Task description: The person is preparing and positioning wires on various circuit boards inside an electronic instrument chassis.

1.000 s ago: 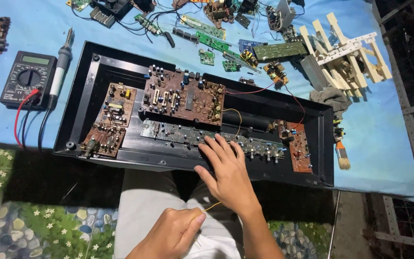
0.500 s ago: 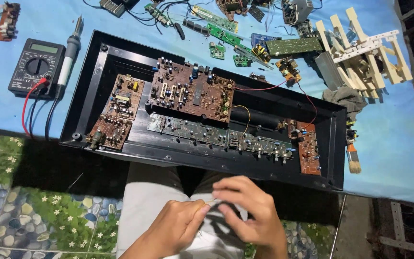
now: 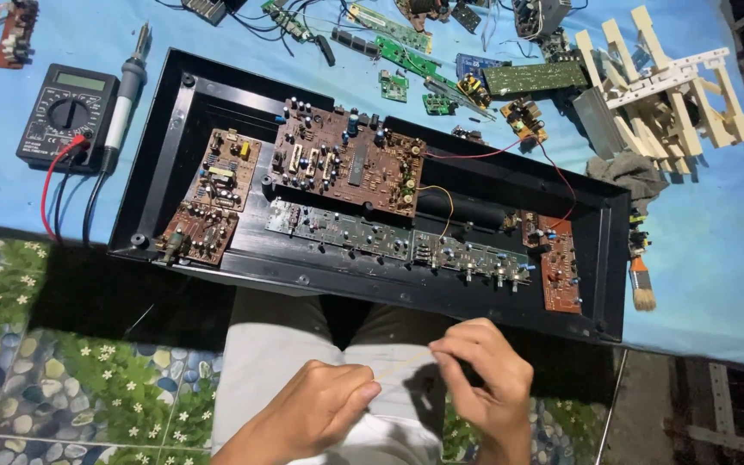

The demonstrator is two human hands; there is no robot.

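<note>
Both hands are over my lap, below the table edge. My left hand (image 3: 325,406) is curled and pinches one end of a thin pale strand (image 3: 402,364), likely a wire. My right hand (image 3: 484,372) pinches the other end, fingers bent. The strand runs taut between them. Above them lies an open black plastic case (image 3: 174,129) with several brown circuit boards (image 3: 346,164) and a long grey-green board (image 3: 389,239) inside. Neither hand touches the case.
A black multimeter (image 3: 66,112) with red and black leads and a soldering iron (image 3: 127,95) lie at left on the blue table cover. Green boards (image 3: 531,77), a wooden frame (image 3: 669,90), a grey rag (image 3: 626,172) and a small brush (image 3: 641,284) lie at right. Pebble-pattern floor below.
My right hand left the long board in the case and came down to my lap. It now pinches the strand with my left hand, and the two hands have drawn apart.
</note>
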